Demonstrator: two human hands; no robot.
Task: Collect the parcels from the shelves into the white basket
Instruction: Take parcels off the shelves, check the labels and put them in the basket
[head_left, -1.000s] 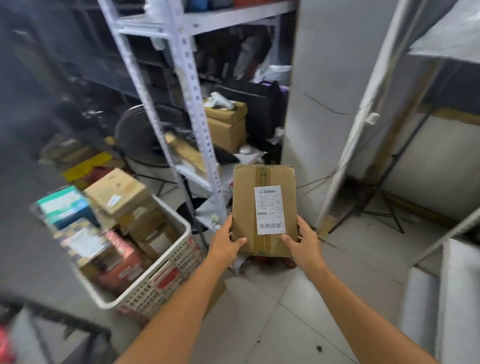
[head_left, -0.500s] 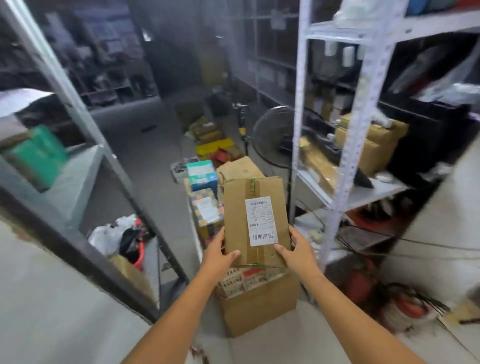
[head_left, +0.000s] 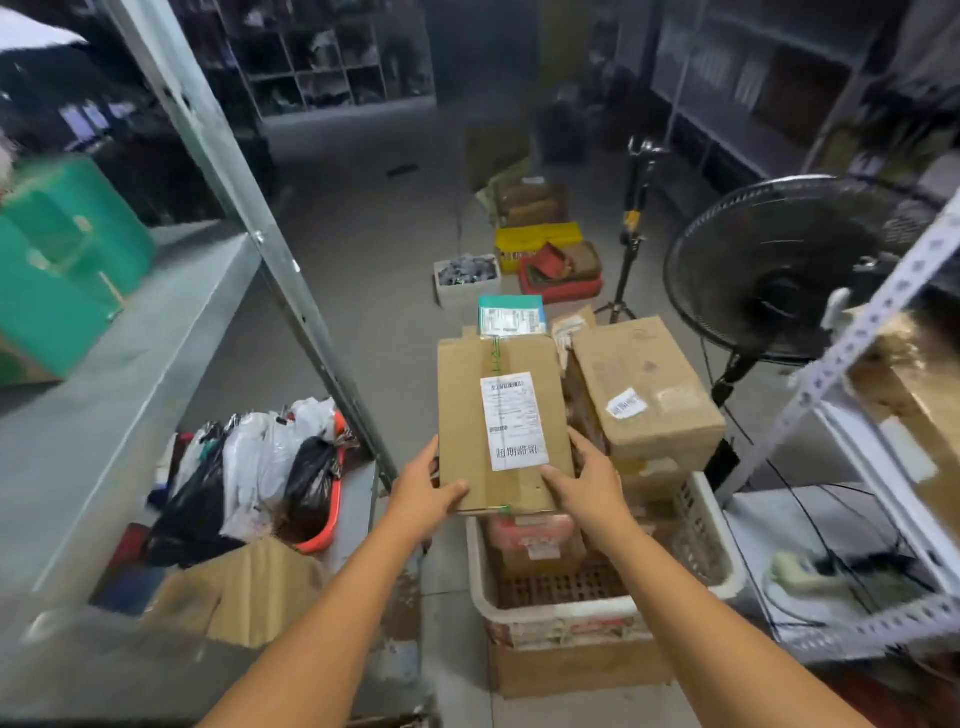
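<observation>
Over white basket (head_left: 711, 582) | parcel (head_left: 467, 415) between hands | left (head_left: 423, 493), right (head_left: 592, 486) both clamped on it

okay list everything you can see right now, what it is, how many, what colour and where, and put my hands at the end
held parcel: one, brown with a white label, above the basket
white basket: one, on a cardboard box, centre floor
parcels in the basket: several, brown, red and teal; exact count unclear
large box: one, brown, on top of the basket's pile, right side
fan: one, black, right of the basket
bags: several, black and white, low left shelf
green item: one, blurred, upper left shelf
floor bins: yellow, red and white, farther back
left hand: gripping the parcel's near left edge
right hand: gripping its near right edge
</observation>
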